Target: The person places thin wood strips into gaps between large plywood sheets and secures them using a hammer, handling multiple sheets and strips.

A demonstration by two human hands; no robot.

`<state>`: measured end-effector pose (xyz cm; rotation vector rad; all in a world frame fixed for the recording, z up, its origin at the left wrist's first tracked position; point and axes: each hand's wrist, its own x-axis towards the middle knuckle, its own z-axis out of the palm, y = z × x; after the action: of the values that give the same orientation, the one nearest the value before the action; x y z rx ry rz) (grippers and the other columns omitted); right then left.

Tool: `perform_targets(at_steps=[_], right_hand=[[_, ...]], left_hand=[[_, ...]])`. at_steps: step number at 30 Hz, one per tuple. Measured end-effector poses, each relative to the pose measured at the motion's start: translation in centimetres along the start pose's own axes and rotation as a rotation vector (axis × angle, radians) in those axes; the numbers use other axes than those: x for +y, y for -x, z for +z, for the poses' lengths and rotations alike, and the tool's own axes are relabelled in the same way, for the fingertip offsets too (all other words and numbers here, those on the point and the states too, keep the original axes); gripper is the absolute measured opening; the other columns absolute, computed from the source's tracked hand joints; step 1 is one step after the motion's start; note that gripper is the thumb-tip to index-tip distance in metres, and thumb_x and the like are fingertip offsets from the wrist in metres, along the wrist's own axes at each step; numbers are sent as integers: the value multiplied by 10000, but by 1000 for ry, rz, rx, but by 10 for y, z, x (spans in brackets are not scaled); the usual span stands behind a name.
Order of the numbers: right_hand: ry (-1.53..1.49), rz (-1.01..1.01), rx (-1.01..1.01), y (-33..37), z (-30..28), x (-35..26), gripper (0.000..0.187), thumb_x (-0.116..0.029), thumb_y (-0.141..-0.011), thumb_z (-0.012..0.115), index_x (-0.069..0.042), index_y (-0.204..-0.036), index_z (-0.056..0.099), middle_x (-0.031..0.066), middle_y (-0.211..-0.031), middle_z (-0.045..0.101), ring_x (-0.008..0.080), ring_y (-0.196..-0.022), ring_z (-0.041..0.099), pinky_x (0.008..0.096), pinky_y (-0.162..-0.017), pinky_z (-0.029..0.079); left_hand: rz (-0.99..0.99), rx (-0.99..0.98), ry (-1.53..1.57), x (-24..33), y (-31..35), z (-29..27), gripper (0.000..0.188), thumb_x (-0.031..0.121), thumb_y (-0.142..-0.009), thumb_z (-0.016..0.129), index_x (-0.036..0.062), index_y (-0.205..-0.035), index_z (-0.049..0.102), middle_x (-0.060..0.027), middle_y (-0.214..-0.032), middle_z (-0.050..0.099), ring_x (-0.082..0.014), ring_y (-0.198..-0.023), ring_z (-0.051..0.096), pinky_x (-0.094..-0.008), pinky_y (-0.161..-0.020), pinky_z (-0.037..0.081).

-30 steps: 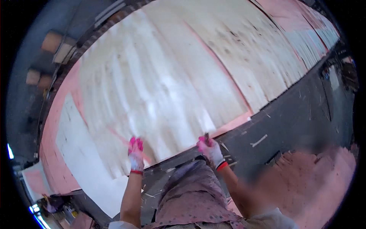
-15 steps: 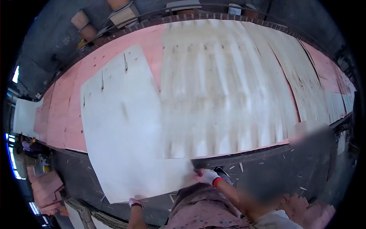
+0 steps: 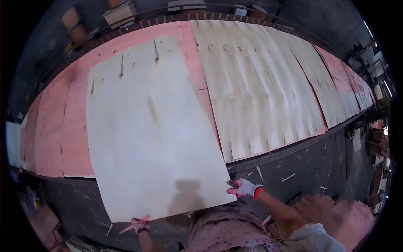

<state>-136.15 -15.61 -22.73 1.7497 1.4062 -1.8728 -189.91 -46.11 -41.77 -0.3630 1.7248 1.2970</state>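
Note:
A pale wood veneer sheet (image 3: 145,122) with several dark knot streaks lies over pink sheets, its near part hanging past the table's front edge. At its near left corner, my left hand (image 3: 140,224), in a white glove with pink fingers, grips the edge. My right hand (image 3: 244,187), in a glove with a red cuff, is closed at the near right corner. A small dark thing shows at its fingertips; I cannot make out what it is. To the right lies a wavy veneer sheet (image 3: 256,92), a strip of pink showing between the two.
Pink sheets (image 3: 50,134) cover the long table's left part. Another veneer piece (image 3: 323,86) lies farther right, beyond a dark split. Torn pink sheets (image 3: 336,218) are piled at the lower right. Wood splinters (image 3: 289,177) litter the dark floor. Boxes (image 3: 119,14) stand beyond the table.
The held veneer sheet has come away from the wavy sheet, opening a pink gap where it overlapped. My right hand is farther right in view, and the whole view has turned.

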Motion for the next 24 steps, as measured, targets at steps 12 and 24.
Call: perform_targets(at_steps=[12,24], right_hand=[[-684,-167,450,-48,-4,-130,247,-280,-742,786,-125,-765,597,-64,-637,470,69,-549,388,264,-493,294],[-653,-62,640,-56,-16,-69,447,-342,-781,738,5,-1042,632,48,-919,640,146,-807,568,295,-752,473]], left_hand=[[-86,-239,321,270,-58,164,524,349,-919,390,-48,-1253,313,-286,-1165,508,-432,-829,572,-495,-666,478],[10,-211,151,211,-43,161,197,300,-883,418,120,-909,494,-102,-1001,535,-366,-951,549,-576,-824,479]])
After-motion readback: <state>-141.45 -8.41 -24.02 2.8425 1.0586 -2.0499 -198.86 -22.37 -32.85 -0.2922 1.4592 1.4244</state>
